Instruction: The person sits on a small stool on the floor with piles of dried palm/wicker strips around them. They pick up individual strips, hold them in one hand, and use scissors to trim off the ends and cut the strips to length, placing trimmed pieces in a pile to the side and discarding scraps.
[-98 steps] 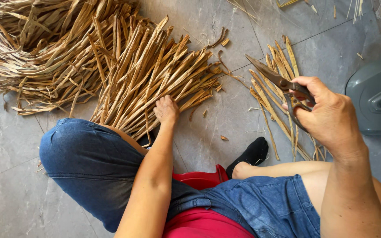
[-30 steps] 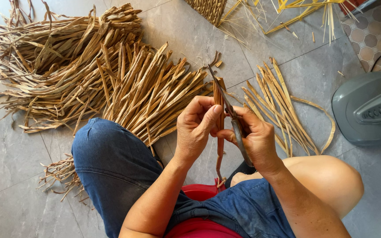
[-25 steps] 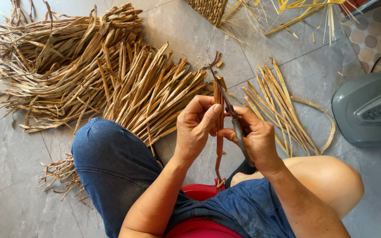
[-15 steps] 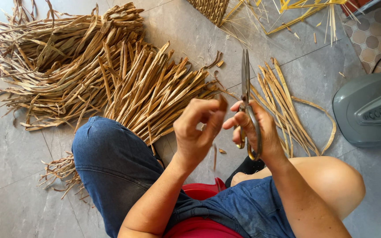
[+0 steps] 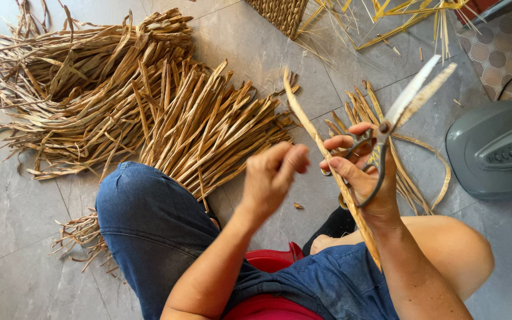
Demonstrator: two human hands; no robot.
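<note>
My right hand (image 5: 370, 185) grips a pair of long metal scissors (image 5: 407, 98), blades pointing up and to the right, slightly apart. A long dried leaf strip (image 5: 303, 112) runs from above my hands down across my right thigh; the right hand's fingers seem to pinch it along with the scissors. My left hand (image 5: 271, 178) hovers just left of the strip, blurred, fingers bunched with nothing visible in them. I sit on a low red stool (image 5: 274, 261) in blue jeans, knees apart.
A big pile of dried brown leaf strips (image 5: 149, 106) covers the tiled floor ahead and to the left. A smaller bundle (image 5: 419, 189) lies behind my right hand. A grey appliance (image 5: 496, 151) sits at right, a woven basket (image 5: 280, 12) and yellow straws (image 5: 410, 12) at top.
Earlier my left hand reached into the pile, then both hands held a strip. My left hand has since come off it and the scissors have swung up to the right.
</note>
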